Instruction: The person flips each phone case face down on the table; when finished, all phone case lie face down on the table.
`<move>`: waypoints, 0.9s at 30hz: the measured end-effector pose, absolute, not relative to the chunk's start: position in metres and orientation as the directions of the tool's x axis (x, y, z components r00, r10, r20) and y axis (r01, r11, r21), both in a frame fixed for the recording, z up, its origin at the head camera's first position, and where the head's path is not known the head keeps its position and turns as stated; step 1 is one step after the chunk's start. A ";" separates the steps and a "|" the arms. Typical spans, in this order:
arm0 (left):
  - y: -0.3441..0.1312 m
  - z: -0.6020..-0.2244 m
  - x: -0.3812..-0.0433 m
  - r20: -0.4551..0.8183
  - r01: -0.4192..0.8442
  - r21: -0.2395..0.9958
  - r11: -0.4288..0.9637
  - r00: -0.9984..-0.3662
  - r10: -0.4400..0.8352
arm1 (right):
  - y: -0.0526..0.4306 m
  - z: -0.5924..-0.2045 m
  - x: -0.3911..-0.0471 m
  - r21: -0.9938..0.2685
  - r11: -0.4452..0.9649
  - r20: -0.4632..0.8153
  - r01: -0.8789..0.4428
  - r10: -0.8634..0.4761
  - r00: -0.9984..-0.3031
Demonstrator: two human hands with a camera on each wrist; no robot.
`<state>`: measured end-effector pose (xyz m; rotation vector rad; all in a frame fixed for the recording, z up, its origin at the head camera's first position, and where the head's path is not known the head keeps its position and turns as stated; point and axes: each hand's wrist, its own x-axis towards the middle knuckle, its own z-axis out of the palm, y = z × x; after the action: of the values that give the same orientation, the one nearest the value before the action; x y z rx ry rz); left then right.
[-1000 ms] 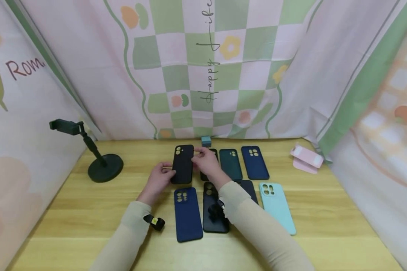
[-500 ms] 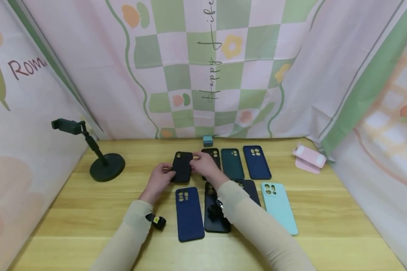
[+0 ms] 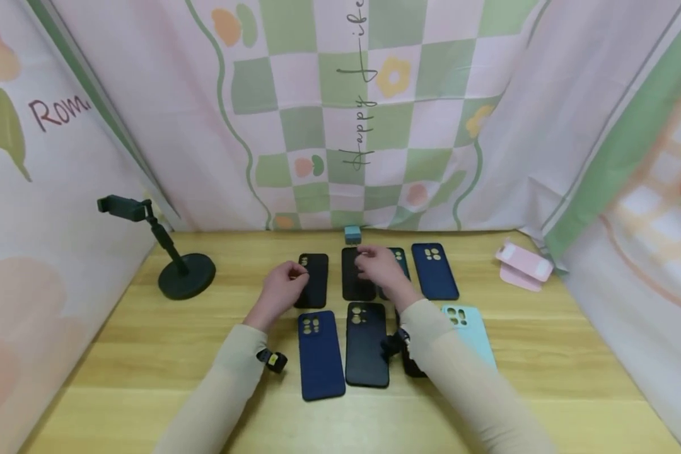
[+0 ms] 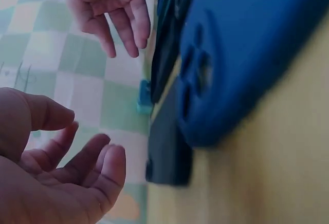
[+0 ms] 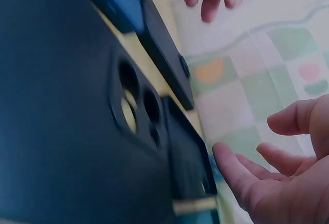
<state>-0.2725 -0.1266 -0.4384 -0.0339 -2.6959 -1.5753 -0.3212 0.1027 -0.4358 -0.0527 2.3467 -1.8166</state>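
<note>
A black phone case (image 3: 318, 284) lies at the left of the back row on the table. My left hand (image 3: 280, 290) is just over its left edge, thumb and fingers apart with nothing between them in the left wrist view. My right hand (image 3: 383, 268) hovers over the second black phone case (image 3: 359, 284), its fingers loosely bent and holding nothing in the right wrist view. A dark green phone case (image 3: 400, 255) is partly hidden behind that hand. Nearer me lie a navy phone case (image 3: 321, 356) and a black phone case (image 3: 366, 353) with camera holes.
My right sleeve covers part of a dark case (image 3: 413, 367) and a turquoise case (image 3: 479, 334). Another navy case (image 3: 435, 274) lies back right, near a pink folded stand (image 3: 523, 265). A black phone holder (image 3: 185, 277) stands left; a small teal block (image 3: 353, 234) sits by the curtain.
The black phone case in both hands has been lowered flat onto the table and released. My right hand has moved right, over the second black case; my left hand has drawn slightly off.
</note>
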 end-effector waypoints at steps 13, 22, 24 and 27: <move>-0.072 -0.435 -0.297 -0.054 0.059 0.787 0.614 -0.985 0.165 | 0.137 -0.432 -0.318 -0.932 0.339 -0.195 0.128 -0.173 -0.965; -0.059 -0.443 -0.302 -0.111 0.038 0.758 0.651 -0.976 0.185 | 0.131 -0.429 -0.312 -0.872 0.476 -0.221 0.113 -0.179 -0.959; -0.057 -0.444 -0.302 -0.120 0.025 0.764 0.645 -0.976 0.181 | 0.129 -0.428 -0.312 -0.853 0.514 -0.206 0.088 -0.177 -0.962; -0.056 -0.447 -0.301 -0.118 0.012 0.782 0.623 -0.979 0.167 | 0.125 -0.430 -0.310 -0.828 0.558 -0.184 0.054 -0.180 -0.966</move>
<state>-0.3005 -0.0555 -0.4467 -0.1670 -2.9898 -1.4381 -0.3102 0.1252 -0.4296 -0.1055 2.5464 -1.3666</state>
